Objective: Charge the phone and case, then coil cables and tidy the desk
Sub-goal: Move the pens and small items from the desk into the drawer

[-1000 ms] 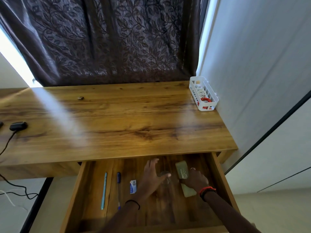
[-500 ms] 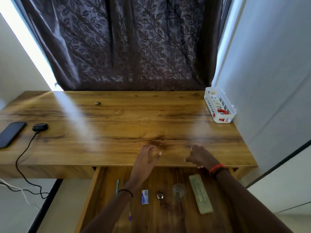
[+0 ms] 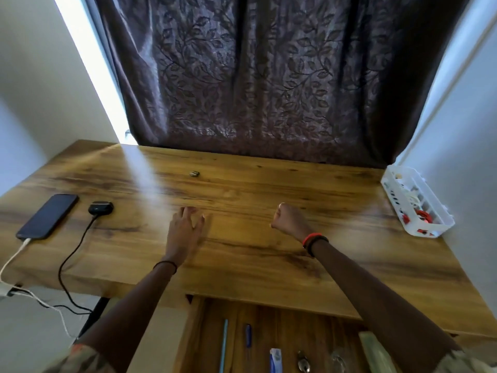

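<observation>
A black phone (image 3: 48, 215) lies at the left of the wooden desk (image 3: 242, 259) with a white cable (image 3: 12, 261) plugged into its near end. Beside it sits a small black earbud case (image 3: 100, 207) with a black cable (image 3: 68, 262) running off the desk edge. My left hand (image 3: 185, 232) hovers over the desk's middle with fingers relaxed and spread. My right hand (image 3: 289, 220) is over the desk to the right, fingers curled into a fist, nothing visible in it. A tiny metallic object (image 3: 194, 173) lies further back on the desk.
A white plastic basket (image 3: 419, 203) with coiled cables, one red, stands at the desk's right edge against the wall. Below the desk an open drawer (image 3: 269, 343) holds pens, a small white box and other small items. A dark curtain (image 3: 269, 76) hangs behind.
Both hands have risen out of the open drawer and moved forward over the desktop. The view has tilted up and left, bringing the phone and case into sight.
</observation>
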A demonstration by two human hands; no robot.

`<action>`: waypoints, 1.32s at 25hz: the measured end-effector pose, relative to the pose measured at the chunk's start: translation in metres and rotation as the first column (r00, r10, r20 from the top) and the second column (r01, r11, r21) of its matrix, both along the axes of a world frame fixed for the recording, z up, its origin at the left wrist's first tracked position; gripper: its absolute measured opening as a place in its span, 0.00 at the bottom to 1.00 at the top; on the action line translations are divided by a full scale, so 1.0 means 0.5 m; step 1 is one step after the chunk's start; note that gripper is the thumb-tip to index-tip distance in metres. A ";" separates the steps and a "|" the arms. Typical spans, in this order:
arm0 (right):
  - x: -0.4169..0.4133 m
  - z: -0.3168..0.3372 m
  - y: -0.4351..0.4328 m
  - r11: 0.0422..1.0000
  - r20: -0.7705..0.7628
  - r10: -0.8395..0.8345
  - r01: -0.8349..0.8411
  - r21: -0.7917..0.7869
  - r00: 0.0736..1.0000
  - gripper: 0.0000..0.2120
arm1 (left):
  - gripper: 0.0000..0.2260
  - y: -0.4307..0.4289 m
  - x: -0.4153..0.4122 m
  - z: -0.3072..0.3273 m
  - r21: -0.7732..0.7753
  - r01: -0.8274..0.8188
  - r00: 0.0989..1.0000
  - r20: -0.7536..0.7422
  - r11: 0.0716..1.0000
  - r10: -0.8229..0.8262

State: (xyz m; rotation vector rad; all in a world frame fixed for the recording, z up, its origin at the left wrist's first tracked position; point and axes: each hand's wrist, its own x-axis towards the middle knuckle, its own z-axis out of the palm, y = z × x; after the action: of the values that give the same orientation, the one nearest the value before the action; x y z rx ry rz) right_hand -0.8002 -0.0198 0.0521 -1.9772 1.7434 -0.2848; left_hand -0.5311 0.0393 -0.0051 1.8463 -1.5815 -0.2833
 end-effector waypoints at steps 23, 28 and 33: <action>0.546 -0.130 -0.356 0.949 -0.173 0.299 -0.312 -0.053 0.938 0.31 | 0.23 -0.149 0.217 -0.145 0.067 -0.074 0.968 0.246 0.995 0.055; 0.554 -0.176 -0.380 0.902 -0.270 0.386 -0.422 -0.089 0.882 0.31 | 0.24 -0.151 0.221 -0.147 0.070 -0.075 0.970 0.235 0.995 0.056; 0.532 -0.174 -0.358 0.835 -0.323 0.353 -0.451 -0.315 0.878 0.22 | 0.23 -0.154 0.224 -0.148 0.068 -0.095 0.964 0.255 0.993 0.075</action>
State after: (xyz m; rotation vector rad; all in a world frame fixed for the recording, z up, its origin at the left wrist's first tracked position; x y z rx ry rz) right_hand -0.5339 -0.1986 -0.0350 -2.7174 1.4268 -0.2452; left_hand -0.4190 -0.0375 -0.0789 2.0729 -1.6729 -0.0743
